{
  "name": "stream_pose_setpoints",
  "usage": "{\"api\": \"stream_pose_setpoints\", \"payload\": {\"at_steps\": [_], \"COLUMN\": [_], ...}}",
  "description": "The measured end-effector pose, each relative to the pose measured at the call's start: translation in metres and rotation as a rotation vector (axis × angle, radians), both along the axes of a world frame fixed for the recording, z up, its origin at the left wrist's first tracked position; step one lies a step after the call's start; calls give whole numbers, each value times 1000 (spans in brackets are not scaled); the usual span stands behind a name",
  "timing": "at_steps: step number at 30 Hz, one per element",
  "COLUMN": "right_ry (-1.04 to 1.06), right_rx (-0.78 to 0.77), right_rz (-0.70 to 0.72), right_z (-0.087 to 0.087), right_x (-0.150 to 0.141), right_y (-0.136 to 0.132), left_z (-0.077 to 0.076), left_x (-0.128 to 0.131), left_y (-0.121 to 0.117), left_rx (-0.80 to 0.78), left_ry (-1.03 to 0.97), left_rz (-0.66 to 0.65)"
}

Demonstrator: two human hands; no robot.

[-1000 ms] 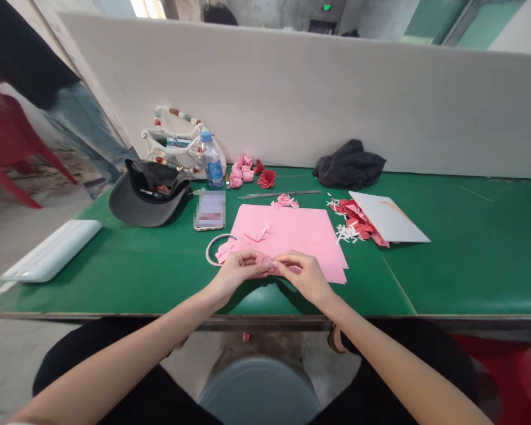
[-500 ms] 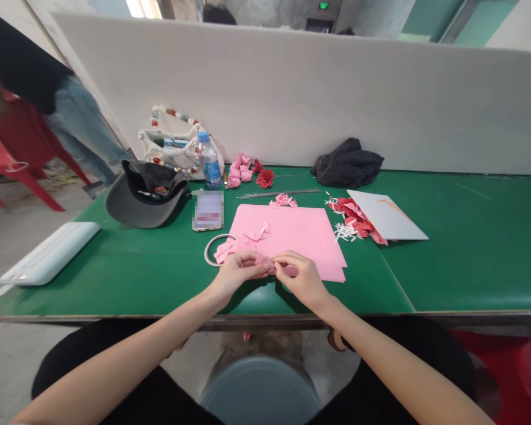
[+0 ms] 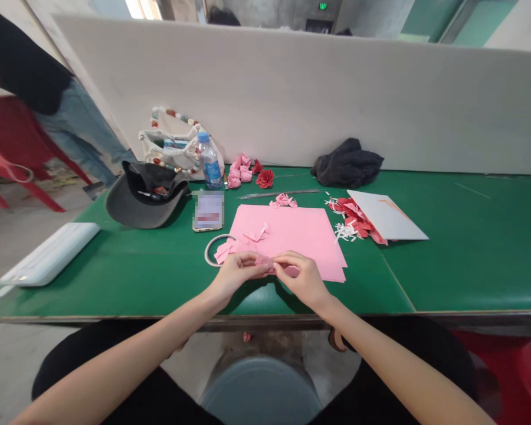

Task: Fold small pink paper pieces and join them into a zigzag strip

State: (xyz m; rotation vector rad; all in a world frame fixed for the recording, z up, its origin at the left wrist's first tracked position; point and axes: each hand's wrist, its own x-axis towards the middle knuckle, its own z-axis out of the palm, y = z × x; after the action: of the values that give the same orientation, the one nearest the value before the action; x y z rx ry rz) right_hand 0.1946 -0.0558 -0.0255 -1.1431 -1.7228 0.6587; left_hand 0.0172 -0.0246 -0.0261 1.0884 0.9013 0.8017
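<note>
Between my two hands is a small piece of pink paper [image 3: 264,260], partly hidden by the fingers. My left hand [image 3: 241,270] pinches it from the left, thumb and fingers closed. From the right, my right hand [image 3: 301,276] closes its thumb and forefinger on the same piece. Both hands are over the near edge of a stack of pink paper sheets [image 3: 296,230]. Cut pink paper pieces [image 3: 225,251] lie left of my hands, partly inside a roll of tape [image 3: 209,260]. A folded pink paper piece [image 3: 284,200] rests at the sheets' far edge.
On the green table [image 3: 159,283] are a cap [image 3: 144,198], a phone [image 3: 209,211], a water bottle [image 3: 210,162], pink paper flowers [image 3: 240,171], a red paper flower [image 3: 265,178], thin wires [image 3: 283,193], a dark cloth [image 3: 348,164] and a white card [image 3: 387,215] over red scraps. A person stands at left.
My hands stay nearly in place, with the fingers shifting slightly on the pink paper. At the left, the standing person and the red chair have moved a little.
</note>
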Motion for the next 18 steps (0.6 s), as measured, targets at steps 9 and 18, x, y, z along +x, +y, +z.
{"api": "stream_pose_setpoints", "payload": {"at_steps": [9, 18], "right_ry": [-154, -526], "right_rx": [147, -90], "right_rz": [-201, -752], "right_z": [16, 32], "right_x": [39, 180], "right_y": [25, 58], "left_z": [7, 14], "left_x": [0, 0], "left_y": [0, -1], "left_rx": [-34, 39], "left_ry": [-72, -63], "left_rz": [0, -21]}}
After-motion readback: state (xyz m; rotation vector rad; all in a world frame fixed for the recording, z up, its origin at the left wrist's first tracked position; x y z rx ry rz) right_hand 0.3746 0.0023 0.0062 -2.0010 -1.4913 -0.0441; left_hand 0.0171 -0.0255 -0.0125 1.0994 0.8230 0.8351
